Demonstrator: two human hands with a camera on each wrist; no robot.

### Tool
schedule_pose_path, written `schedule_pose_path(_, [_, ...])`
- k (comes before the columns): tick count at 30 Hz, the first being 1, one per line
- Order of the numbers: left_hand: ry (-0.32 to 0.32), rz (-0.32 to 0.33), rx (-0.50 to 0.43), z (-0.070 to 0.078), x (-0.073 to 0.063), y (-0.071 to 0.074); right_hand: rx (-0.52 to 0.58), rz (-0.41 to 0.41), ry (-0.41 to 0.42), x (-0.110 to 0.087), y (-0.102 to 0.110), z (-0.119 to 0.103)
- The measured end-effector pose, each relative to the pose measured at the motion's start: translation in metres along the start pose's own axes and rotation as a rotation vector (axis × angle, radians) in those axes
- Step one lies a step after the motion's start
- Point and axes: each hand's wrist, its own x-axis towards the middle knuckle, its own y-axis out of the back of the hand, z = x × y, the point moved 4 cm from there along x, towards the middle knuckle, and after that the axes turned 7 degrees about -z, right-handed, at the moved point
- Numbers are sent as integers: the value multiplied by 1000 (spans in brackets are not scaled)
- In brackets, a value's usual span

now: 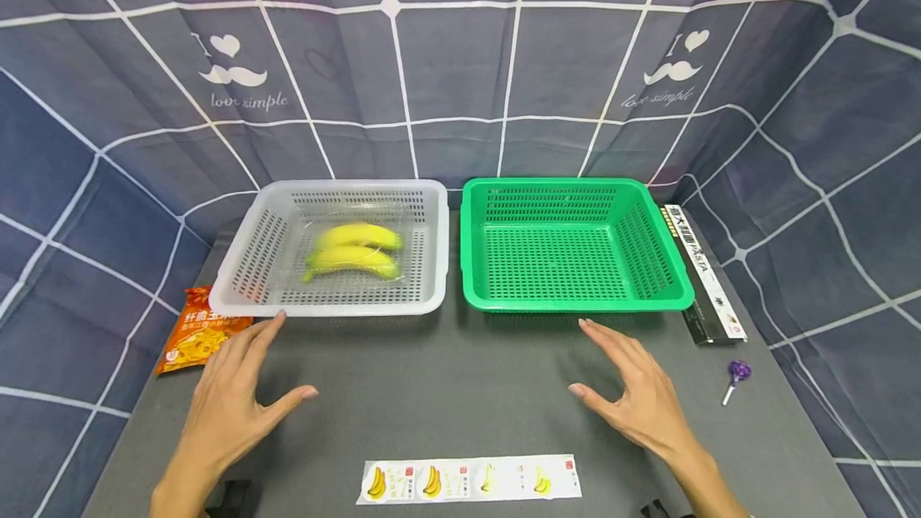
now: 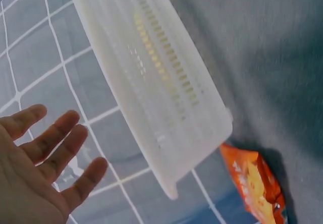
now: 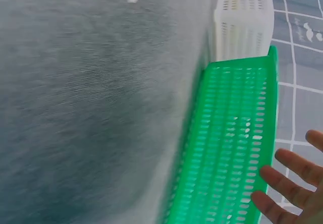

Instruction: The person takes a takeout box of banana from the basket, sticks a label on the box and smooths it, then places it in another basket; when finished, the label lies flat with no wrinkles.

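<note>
My left hand (image 1: 233,402) is held over the table's left side, fingers extended and thumb spread, with nothing in it. Its fingertips overlap the front edge of the white basket (image 1: 327,310) in the head view. Inside that basket lie two yellow bananas (image 1: 352,258) in a clear wrapped pack. My right hand (image 1: 636,398) hovers in front of the green basket (image 1: 576,306), its fingers loosely straight and holding nothing. Between the hands, near the front, lies a paper strip of banana-picture stickers (image 1: 468,479).
An orange snack bag (image 1: 197,334) lies at the left, partly under the white basket's corner in the head view. Right of the green basket are a black-and-white pasta box (image 1: 705,278) and a purple lollipop (image 1: 738,372). Checked cloth (image 1: 460,62) hangs around the table.
</note>
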Motion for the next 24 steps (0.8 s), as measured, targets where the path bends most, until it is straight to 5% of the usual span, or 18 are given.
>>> schedule_pose_path(11, [33, 96, -102, -43, 22, 16, 206, -120, 122, 38, -2, -32])
schedule_pose_path(24, [132, 92, -174, -76, 34, 5, 276, -243, 243, 94, -7, -63])
